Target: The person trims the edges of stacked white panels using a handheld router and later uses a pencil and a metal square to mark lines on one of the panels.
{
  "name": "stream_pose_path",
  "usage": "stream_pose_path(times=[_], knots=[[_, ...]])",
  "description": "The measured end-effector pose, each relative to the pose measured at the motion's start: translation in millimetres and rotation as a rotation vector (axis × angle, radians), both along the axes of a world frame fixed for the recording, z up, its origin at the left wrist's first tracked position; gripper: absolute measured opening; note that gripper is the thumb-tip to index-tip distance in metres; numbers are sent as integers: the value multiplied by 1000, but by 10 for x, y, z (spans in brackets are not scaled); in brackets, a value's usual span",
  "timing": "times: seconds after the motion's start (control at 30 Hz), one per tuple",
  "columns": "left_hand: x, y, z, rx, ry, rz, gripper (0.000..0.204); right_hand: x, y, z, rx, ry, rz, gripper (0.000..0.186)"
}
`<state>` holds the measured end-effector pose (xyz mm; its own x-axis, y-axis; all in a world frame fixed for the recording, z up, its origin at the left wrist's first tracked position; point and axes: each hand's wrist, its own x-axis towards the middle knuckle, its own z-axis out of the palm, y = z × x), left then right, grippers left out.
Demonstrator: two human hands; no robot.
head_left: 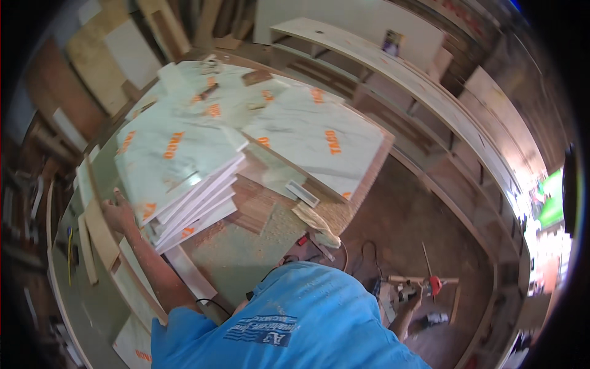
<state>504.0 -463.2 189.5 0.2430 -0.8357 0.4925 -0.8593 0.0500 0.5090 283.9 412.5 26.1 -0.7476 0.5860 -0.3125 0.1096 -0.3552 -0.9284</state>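
Note:
My left hand point(118, 213) is at the left side of a stack of white marble-patterned boards point(184, 160) with orange print. Its fingers are stretched out beside the boards' edge, and it grips nothing that I can see. Low on the right, my right hand point(413, 300) is closed around a red and black hand-held tool point(434, 285), held over the floor. A long thin rod stands up next to the tool. The tool's exact kind is too small and blurred to tell.
On the worktable lie another marble-patterned sheet point(319, 141), a small grey-framed rectangular piece point(302, 193), a pale cloth point(316, 224) and sawdust. A long white shelving frame point(369, 55) curves along the right. Panels point(129, 52) lean at the back left. Cords lie on the floor.

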Motion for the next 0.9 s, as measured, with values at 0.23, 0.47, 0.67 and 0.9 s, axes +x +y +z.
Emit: stream_pose_path(times=[0.23,0.47,0.67,0.9], knots=[[-2591,1403,-702,206,358,-1193,36,537,49,-92,-7,-130,-109,31],[-4567,1359,-1496,174,-280,-1127,54,1009,2,63,-33,-220,-110,36],[-5325,898,-1834,305,-532,-857,82,1321,190,79,-89,-337,-305,38],[-5561,948,-1995,252,-458,-744,85,1399,422,63,-18,-466,-325,42]])
